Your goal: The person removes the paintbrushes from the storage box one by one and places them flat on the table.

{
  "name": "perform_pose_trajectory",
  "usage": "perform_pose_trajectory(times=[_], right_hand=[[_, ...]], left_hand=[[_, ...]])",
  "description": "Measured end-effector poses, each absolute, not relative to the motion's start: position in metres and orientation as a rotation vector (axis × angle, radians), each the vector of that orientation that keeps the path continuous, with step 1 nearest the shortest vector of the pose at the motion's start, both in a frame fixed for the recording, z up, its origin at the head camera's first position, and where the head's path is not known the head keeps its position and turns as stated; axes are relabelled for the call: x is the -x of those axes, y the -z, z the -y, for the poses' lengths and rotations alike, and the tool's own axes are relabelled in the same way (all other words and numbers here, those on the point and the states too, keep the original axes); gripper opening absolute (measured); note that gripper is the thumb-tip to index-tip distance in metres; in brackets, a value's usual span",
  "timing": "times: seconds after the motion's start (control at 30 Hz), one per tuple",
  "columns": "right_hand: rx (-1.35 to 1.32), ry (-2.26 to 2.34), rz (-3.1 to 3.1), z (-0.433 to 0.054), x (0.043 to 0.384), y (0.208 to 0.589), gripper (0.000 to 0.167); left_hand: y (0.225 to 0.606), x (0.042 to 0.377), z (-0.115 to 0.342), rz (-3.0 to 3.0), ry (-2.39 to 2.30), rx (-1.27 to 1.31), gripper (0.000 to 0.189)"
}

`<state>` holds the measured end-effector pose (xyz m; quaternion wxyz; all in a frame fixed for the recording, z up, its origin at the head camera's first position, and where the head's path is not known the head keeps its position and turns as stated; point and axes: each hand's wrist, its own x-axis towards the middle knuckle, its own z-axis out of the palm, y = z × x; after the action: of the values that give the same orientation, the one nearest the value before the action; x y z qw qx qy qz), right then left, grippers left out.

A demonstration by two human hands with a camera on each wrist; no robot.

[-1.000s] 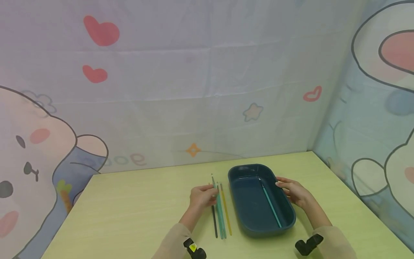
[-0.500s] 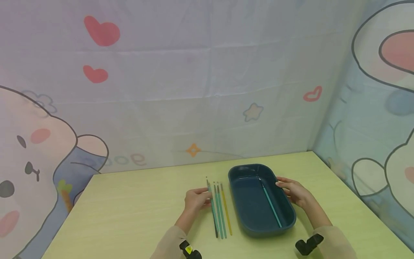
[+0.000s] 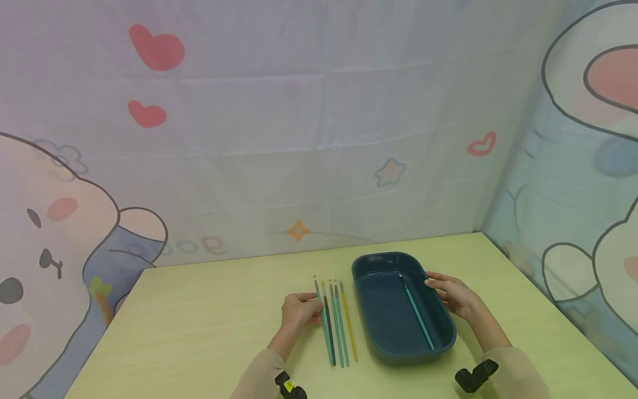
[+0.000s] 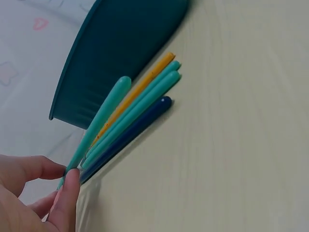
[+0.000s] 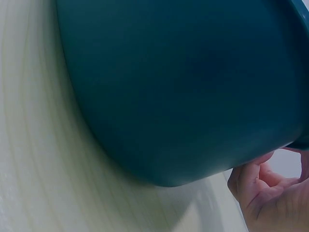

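My left hand [image 3: 300, 311] pinches a teal paintbrush [image 3: 327, 332] between thumb and fingers, at the left end of a row of paintbrushes. In the left wrist view, this brush's rounded handle end [image 4: 120, 87] appears above the others. Beside it on the table lie a dark paintbrush [image 3: 329, 332], two teal paintbrushes [image 3: 341, 332] and a yellow paintbrush [image 3: 350, 327]. To their right stands a dark blue, deep rectangular tray [image 3: 384, 354] with another teal paintbrush [image 3: 418, 316] slanting inside it. My right hand [image 3: 456, 296] grips the tray's right rim, its fingers against the outer wall.
The pale yellow-green table [image 3: 209, 321] extends to the left of the brushes and right of the tray. A cloth backdrop [image 3: 249, 166] printed with cartoon figures hangs behind the table and along its sides.
My left hand has moved left and slightly nearer with the teal paintbrush, bringing it from over the other brushes to the dark one's left side. The right hand and tray stay put.
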<state>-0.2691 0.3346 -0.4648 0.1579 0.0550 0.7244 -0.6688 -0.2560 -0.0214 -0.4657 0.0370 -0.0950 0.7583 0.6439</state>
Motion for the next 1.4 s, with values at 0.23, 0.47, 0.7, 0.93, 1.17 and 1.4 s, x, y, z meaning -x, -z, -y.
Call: perform_pose_trajectory(times=[0.23, 0.47, 0.7, 0.93, 1.17, 1.4], right_hand=[[-0.157, 1.920, -2.066, -0.335, 0.269, 0.465, 0.069], [-0.152, 1.913, -2.069, -0.335, 0.269, 0.465, 0.069], [-0.151, 1.912, -2.068, -0.335, 0.269, 0.465, 0.069], [-0.149, 1.921, -2.058, -0.335, 0.269, 0.466, 0.069], [-0.148, 1.925, -2.054, -0.335, 0.269, 0.465, 0.070], [-0.149, 1.927, -2.052, -0.335, 0.268, 0.464, 0.068]], left_hand=[[0.472, 0.256, 0.023, -2.386, -1.908, 0.257, 0.039], [0.474, 0.256, 0.022, -2.460, -1.851, 0.216, 0.038], [0.477, 0.256, 0.021, -2.544, -1.801, 0.177, 0.036], [0.480, 0.257, 0.021, -2.585, -1.773, 0.179, 0.036], [0.479, 0.257, 0.021, -2.587, -1.774, 0.184, 0.036], [0.480, 0.256, 0.021, -2.578, -1.785, 0.195, 0.036]])
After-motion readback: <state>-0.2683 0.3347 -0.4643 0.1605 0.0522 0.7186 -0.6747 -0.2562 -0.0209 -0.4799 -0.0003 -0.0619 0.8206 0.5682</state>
